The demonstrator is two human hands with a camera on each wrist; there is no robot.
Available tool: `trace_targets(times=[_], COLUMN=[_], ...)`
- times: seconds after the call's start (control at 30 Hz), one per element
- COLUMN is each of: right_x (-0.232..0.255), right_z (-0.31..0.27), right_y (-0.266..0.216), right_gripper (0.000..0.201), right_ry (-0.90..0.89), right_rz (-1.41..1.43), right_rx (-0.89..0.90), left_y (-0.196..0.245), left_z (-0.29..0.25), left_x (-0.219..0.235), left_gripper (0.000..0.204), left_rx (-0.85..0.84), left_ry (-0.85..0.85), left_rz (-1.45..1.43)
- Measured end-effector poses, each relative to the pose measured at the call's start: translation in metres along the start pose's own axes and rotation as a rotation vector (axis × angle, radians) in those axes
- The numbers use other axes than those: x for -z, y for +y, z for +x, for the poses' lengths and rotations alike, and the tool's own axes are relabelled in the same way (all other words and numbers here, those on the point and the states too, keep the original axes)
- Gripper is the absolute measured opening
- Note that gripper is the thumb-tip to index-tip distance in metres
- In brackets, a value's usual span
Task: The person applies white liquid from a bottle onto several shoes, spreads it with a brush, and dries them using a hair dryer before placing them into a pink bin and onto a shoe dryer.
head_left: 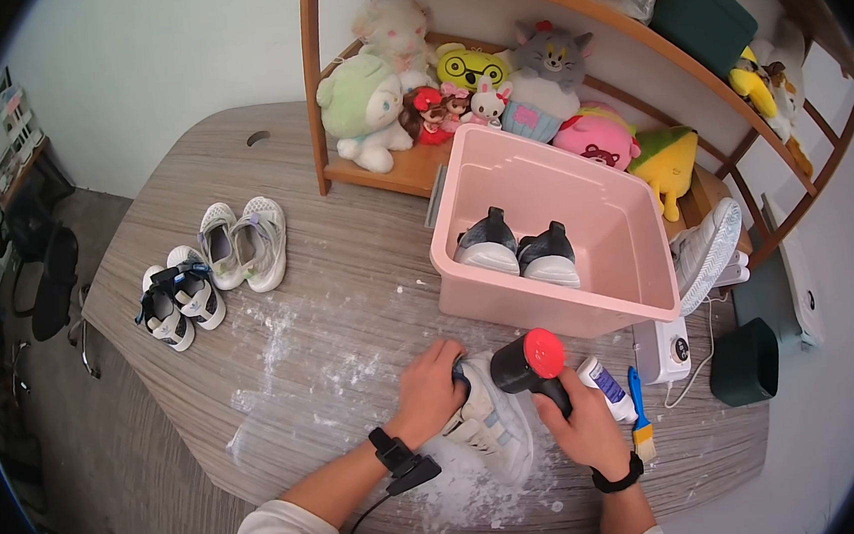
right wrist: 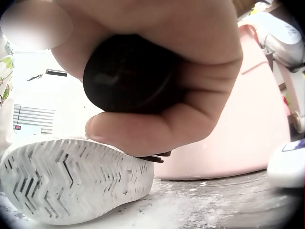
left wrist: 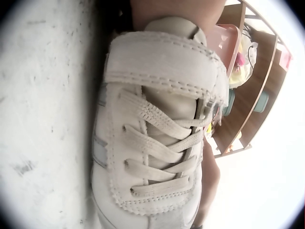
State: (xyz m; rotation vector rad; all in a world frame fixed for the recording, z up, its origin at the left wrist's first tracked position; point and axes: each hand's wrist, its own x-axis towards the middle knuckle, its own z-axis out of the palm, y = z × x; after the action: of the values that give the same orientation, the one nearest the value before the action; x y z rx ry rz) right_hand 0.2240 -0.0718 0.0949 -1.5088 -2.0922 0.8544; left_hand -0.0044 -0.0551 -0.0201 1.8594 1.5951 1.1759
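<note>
My left hand [head_left: 430, 392] grips a white shoe [head_left: 500, 427] at its ankle opening. The shoe lies tipped on its side, toe toward me; its strap and flat laces [left wrist: 162, 138] fill the left wrist view. In the right wrist view its zigzag-treaded sole [right wrist: 71, 181] faces my right hand. The fingers of my right hand [head_left: 588, 427] wrap around the handle of a black hair dryer [head_left: 515, 368] with a red round back. Its barrel is over the shoe's heel end. White powder [head_left: 465, 495] is spread around the shoe.
Beyond the shoe stands a pink bin [head_left: 560, 302] with dark-heeled shoes inside. To the right are a white bottle [head_left: 607, 390], a blue-handled brush [head_left: 640, 416] and a white device [head_left: 662, 349] with a cord. Two pairs of small shoes [head_left: 245, 246] sit left. A toy shelf [head_left: 420, 172] stands behind.
</note>
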Motion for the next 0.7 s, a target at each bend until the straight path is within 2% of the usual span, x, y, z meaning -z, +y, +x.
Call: trace_targets(times=[0.17, 0.37, 0.7], right_x=[-0.016, -0.030, -0.034], right_z=[0.007, 0.010, 0.026], right_y=[0.009, 0.015, 0.019], right_gripper=[0.038, 0.038, 0.050], right_ry=[0.070, 0.158, -0.037], right_rz=[0.054, -0.063, 0.146], right_rx=[0.059, 0.108, 0.114], left_y=[-0.001, 0.001, 0.002], left_z=[-0.003, -0.001, -0.001], left_x=[-0.002, -0.001, 0.002], left_gripper=[0.037, 0.037, 0.035], left_rx=[0.024, 0.003, -0.005], left_ry=[-0.009, -0.009, 0.001], left_rz=[-0.007, 0.018, 0.006])
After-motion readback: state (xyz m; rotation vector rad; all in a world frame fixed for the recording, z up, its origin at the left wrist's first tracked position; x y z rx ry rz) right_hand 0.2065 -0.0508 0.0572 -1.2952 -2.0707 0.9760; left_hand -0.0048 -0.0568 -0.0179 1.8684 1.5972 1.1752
